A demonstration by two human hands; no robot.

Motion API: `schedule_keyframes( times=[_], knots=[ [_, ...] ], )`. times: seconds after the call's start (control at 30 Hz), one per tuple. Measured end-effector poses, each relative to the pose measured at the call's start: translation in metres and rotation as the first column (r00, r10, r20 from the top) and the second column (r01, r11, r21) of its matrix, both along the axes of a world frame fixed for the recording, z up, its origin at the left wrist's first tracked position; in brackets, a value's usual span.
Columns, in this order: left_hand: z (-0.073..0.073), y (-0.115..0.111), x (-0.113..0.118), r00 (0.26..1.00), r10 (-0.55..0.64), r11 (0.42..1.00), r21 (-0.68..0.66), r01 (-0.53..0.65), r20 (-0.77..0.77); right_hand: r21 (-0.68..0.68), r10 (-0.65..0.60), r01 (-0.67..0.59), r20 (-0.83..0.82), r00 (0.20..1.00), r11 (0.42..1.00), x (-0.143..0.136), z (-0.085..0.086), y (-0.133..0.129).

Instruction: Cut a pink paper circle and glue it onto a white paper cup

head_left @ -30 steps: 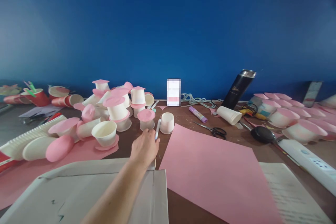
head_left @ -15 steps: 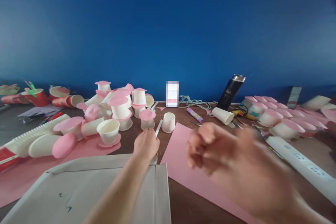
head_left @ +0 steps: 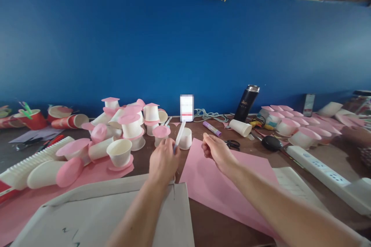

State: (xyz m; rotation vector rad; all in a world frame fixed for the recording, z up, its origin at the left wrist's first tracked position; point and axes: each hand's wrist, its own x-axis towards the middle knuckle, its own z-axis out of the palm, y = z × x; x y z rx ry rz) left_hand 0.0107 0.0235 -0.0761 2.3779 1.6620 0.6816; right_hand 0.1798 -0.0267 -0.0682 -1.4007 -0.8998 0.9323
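Observation:
My left hand is closed on a slim white stick, which points up and away in front of a small white paper cup. Just beyond its fingers stands a cup topped with a pink paper disc. Over the pink paper sheet, my right hand is closed with its fingers curled in. Whatever may be between those fingers is hidden. Black-handled scissors lie just past it.
Pink-and-white paper cups crowd the left, beside a cup stack. A large white sheet lies in front. To the right are a black flask, a tipped cup, a power strip and several pink-topped cups.
My left hand has raised the white stick from a lower slant. My right hand has moved away from the camera, over the pink sheet, and its fingers have closed. The view has tilted up.

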Motion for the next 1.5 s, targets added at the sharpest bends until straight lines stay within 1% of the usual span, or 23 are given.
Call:
schedule_keyframes(
  times=[0.07,0.17,0.23,0.3,0.37,0.43,0.47,0.53,0.6,0.67,0.73,0.8,0.87,0.97,1.03,1.1,1.17,1.2,1.23,1.3,1.37,1.43,1.5],
  knots=[
    [-0.002,-0.002,0.003,0.993,-0.108,0.993,0.057,0.105,0.048,-0.016,-0.003,0.004,0.053,0.999,1.000,-0.003,0.003,0.002],
    [-0.007,-0.005,0.008,0.961,-0.262,0.962,0.105,0.252,0.086,-0.033,0.104,-0.101,0.117,0.988,0.994,-0.012,0.007,0.000],
    [-0.010,-0.006,0.010,0.946,-0.311,0.947,0.114,0.300,0.093,-0.025,0.169,-0.168,0.113,0.979,0.986,-0.016,0.006,-0.001],
    [-0.010,-0.006,0.011,0.930,-0.348,0.936,0.094,0.338,0.117,0.009,0.160,-0.162,0.124,0.979,0.987,-0.017,0.002,0.001],
    [-0.008,-0.005,0.010,0.923,-0.348,0.938,0.054,0.344,0.167,0.040,0.079,-0.086,0.145,0.986,0.995,-0.012,-0.002,0.004],
    [-0.008,-0.003,0.009,0.939,-0.281,0.959,0.010,0.285,0.200,0.074,-0.013,0.004,0.119,0.993,0.997,-0.002,-0.002,0.008],
    [-0.008,-0.002,0.009,0.951,-0.245,0.968,-0.011,0.251,0.191,0.096,-0.050,0.042,0.082,0.995,0.994,0.004,-0.001,0.010],
    [-0.012,-0.001,0.009,0.965,-0.235,0.968,-0.060,0.243,0.118,0.164,-0.107,0.103,0.017,0.994,0.981,0.015,0.002,0.016],
    [-0.017,0.000,0.011,0.952,-0.306,0.945,-0.122,0.305,0.010,0.240,-0.145,0.131,0.041,0.989,0.962,0.022,0.004,0.022],
    [-0.022,0.001,0.013,0.937,-0.342,0.931,-0.164,0.327,-0.071,0.292,-0.140,0.088,0.161,0.977,0.952,0.024,0.003,0.029],
    [-0.025,0.002,0.015,0.935,-0.340,0.930,-0.180,0.319,-0.099,0.290,-0.098,-0.002,0.328,0.940,0.957,0.021,-0.004,0.037],
    [-0.026,0.003,0.015,0.934,-0.348,0.926,-0.185,0.328,-0.086,0.217,-0.057,-0.056,0.481,0.875,0.975,0.015,-0.013,0.045],
    [-0.026,0.004,0.014,0.931,-0.358,0.922,-0.189,0.339,-0.074,0.121,-0.007,-0.076,0.572,0.820,0.990,0.009,-0.022,0.053],
    [-0.028,0.005,0.014,0.932,-0.352,0.923,-0.197,0.331,-0.085,0.047,0.037,-0.085,0.628,0.777,0.995,0.002,-0.031,0.064],
    [-0.028,0.005,0.015,0.935,-0.341,0.927,-0.199,0.318,-0.098,0.029,0.047,-0.085,0.646,0.762,0.996,-0.001,-0.032,0.070],
    [-0.026,0.005,0.015,0.937,-0.332,0.933,-0.185,0.309,-0.110,0.043,0.038,-0.085,0.641,0.767,0.995,-0.003,-0.028,0.074],
    [-0.022,0.004,0.015,0.926,-0.362,0.927,-0.147,0.346,-0.105,0.114,-0.007,-0.077,0.599,0.801,0.990,-0.004,-0.020,0.076],
    [-0.020,0.003,0.014,0.908,-0.409,0.909,-0.123,0.397,-0.095,0.168,-0.043,-0.064,0.566,0.823,0.984,-0.003,-0.015,0.077],
    [-0.018,0.002,0.014,0.875,-0.477,0.877,-0.104,0.468,-0.081,0.229,-0.085,-0.044,0.527,0.846,0.973,-0.001,-0.009,0.076],
    [-0.017,-0.001,0.011,0.780,-0.624,0.780,-0.084,0.620,-0.049,0.351,-0.171,0.003,0.450,0.876,0.936,0.004,0.004,0.071],
    [-0.019,-0.004,0.009,0.689,-0.725,0.687,-0.104,0.719,-0.026,0.426,-0.209,0.028,0.383,0.900,0.904,0.013,0.016,0.062],
    [-0.022,-0.005,0.007,0.640,-0.768,0.635,-0.160,0.756,-0.025,0.475,-0.235,0.052,0.334,0.913,0.878,0.023,0.024,0.050],
    [-0.024,-0.005,0.007,0.628,-0.777,0.620,-0.225,0.752,-0.043,0.495,-0.259,0.097,0.270,0.927,0.863,0.034,0.028,0.036]
  ],
)
